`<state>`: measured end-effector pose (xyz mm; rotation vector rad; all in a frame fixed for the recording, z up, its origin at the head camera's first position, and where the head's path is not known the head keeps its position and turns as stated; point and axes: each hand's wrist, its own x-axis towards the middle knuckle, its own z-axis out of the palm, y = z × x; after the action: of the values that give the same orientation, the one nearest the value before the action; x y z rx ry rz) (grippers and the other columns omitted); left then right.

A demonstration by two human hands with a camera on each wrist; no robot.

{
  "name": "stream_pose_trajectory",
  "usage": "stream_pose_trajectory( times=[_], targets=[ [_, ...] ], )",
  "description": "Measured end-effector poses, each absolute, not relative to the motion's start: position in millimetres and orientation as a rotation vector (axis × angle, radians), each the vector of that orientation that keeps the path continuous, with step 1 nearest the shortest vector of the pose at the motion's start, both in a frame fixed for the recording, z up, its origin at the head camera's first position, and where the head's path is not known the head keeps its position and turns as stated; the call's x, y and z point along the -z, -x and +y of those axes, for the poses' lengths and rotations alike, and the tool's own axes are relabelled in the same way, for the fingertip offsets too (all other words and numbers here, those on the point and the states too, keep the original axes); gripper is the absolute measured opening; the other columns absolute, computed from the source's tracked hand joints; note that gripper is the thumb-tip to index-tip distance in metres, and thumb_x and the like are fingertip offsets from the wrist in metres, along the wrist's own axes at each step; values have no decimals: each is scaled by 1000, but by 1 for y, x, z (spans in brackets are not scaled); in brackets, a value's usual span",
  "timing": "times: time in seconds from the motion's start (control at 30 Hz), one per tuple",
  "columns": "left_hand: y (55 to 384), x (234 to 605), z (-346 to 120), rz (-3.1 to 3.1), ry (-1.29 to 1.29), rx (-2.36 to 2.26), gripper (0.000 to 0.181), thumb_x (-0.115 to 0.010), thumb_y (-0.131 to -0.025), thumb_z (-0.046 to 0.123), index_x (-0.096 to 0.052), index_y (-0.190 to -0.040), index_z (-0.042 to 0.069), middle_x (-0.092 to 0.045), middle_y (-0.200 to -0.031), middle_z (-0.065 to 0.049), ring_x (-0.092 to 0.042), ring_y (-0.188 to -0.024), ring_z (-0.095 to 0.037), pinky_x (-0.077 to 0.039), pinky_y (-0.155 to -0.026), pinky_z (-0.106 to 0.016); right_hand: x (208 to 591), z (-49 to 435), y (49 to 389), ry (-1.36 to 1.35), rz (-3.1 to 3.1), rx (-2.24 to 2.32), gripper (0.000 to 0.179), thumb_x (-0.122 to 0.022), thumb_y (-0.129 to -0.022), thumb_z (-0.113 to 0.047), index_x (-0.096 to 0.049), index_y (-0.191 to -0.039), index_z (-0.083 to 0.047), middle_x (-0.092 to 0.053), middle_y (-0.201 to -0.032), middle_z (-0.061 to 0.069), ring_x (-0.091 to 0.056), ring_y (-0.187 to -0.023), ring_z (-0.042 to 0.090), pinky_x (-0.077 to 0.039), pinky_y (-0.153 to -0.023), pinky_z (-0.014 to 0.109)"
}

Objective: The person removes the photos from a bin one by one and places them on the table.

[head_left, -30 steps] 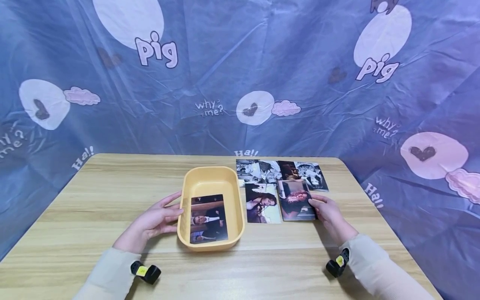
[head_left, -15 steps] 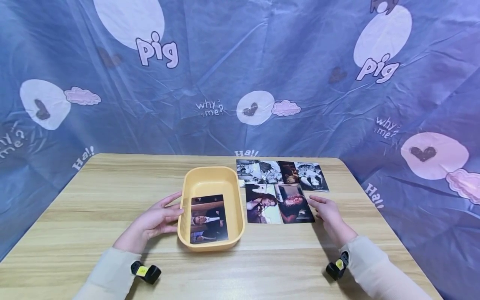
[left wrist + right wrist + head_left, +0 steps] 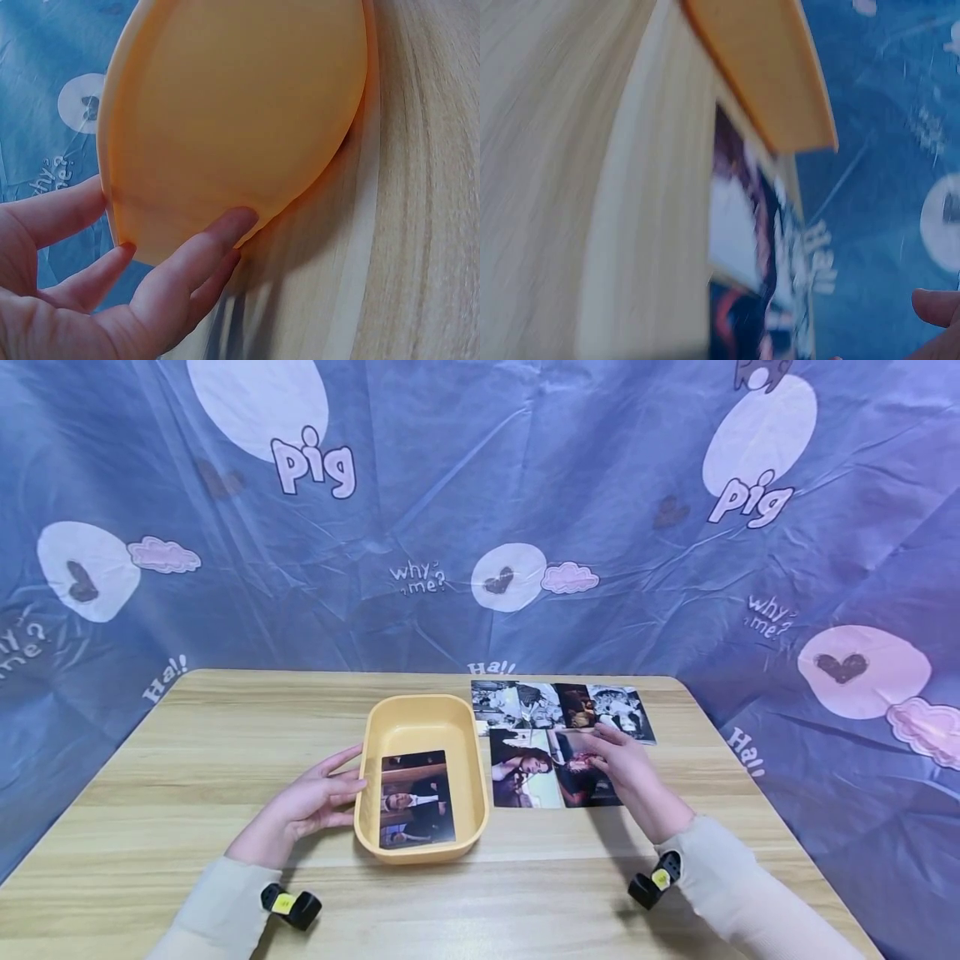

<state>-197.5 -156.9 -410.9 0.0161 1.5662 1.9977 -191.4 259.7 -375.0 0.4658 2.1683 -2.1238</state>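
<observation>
In the head view, a yellow plastic box [image 3: 480,777] sits mid-table with one photo [image 3: 416,802] lying flat in it. My left hand [image 3: 318,802] rests against the box's left outer wall, its fingers loosely extended. The left wrist view shows those fingertips touching the wall [image 3: 240,112]. My right hand [image 3: 626,768] hovers over the right side of the photos, fingers extended, holding nothing visible. Beneath it is a photo of a red-haired figure [image 3: 576,781], partly hidden by the hand. A photo of a dark-haired person [image 3: 525,768] lies to its left.
Behind these lies a back row of photos [image 3: 538,703], mostly black and white, edge to edge or overlapping. All rest on a wooden table [image 3: 225,735]. A blue printed cloth [image 3: 420,510] hangs behind and along the sides.
My right hand first lowered a red-haired photo onto the table beside the other one and let go. Since then it has moved left and up over the photos. My left hand stays put.
</observation>
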Motion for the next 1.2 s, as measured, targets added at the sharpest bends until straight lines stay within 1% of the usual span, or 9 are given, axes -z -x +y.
stream_pose_trajectory(
  times=[0.07, 0.13, 0.23, 0.3, 0.47, 0.63, 0.8, 1.0, 1.2],
  targets=[
    [197, 411, -157, 1565, -17, -1999, 77, -56, -83, 5, -8, -144, 13, -14, -144, -25, -50, -110, -32, -47, -83, -51, 369, 248, 193, -438, 2147, 2137, 59, -47, -90, -9, -17, -139, 5, -24, -140, 23, -51, -83, 1, -47, -81, 18],
    [197, 411, -157, 1566, -15, -2001, 77, -56, -83, 5, -9, -144, 13, -14, -144, -25, -50, -110, -32, -47, -83, -51, 364, 236, 195, -419, 2114, 2157, 57, -46, -90, -7, -18, -139, 3, -24, -140, 23, -53, -96, 13, -47, -80, 16],
    [197, 411, -157, 1570, -22, -1996, 76, -55, -84, 4, -7, -144, 12, -13, -144, -25, -50, -111, -33, -47, -84, -51, 360, 218, 199, -382, 2041, 2218, 57, -45, -90, -4, -18, -139, 3, -24, -141, 22, -39, -119, 27, -41, -96, 24],
    [197, 411, -157, 1573, -12, -2000, 76, -55, -84, 4, -9, -144, 13, -14, -144, -25, -50, -111, -33, -47, -83, -51, 359, 205, 201, -357, 1989, 2266, 56, -46, -89, -1, -19, -139, 5, -24, -141, 23, -30, -126, 31, -32, -104, 32],
    [197, 411, -156, 1569, 8, -2009, 75, -54, -84, 4, -10, -143, 13, -14, -144, -25, -50, -110, -33, -46, -84, -52, 356, 170, 204, -295, 1918, 2302, 56, -49, -86, 2, -24, -136, 6, -30, -136, 24, -34, -123, 32, -32, -104, 38],
    [197, 409, -156, 1570, -10, -2006, 74, -52, -85, 4, -7, -144, 13, -13, -144, -26, -50, -111, -32, -46, -84, -52, 357, 134, 203, -220, 1899, 2268, 55, -52, -85, 2, -28, -134, 7, -35, -132, 27, -39, -119, 36, -36, -101, 39],
    [197, 408, -156, 1584, -10, -2002, 73, -52, -86, 4, -8, -144, 12, -13, -143, -27, -51, -109, -31, -47, -84, -51, 362, 105, 199, -191, 1890, 2195, 57, -56, -83, -1, -30, -134, 6, -37, -133, 26, -44, -116, 33, -37, -101, 38],
    [197, 409, -155, 1583, 13, -2002, 75, -54, -84, 5, -10, -144, 14, -14, -144, -26, -50, -110, -33, -47, -84, -51, 375, 82, 194, -160, 1837, 2136, 59, -56, -84, -3, -27, -133, 10, -34, -133, 29, -43, -118, 34, -35, -102, 40],
    [196, 410, -155, 1577, 4, -2003, 75, -55, -84, 4, -10, -144, 14, -14, -144, -26, -51, -109, -32, -46, -84, -51, 389, 69, 193, -168, 1986, 1967, 62, -62, -80, -9, -32, -131, 10, -36, -133, 27, -36, -122, 36, -29, -104, 46]
  ],
)
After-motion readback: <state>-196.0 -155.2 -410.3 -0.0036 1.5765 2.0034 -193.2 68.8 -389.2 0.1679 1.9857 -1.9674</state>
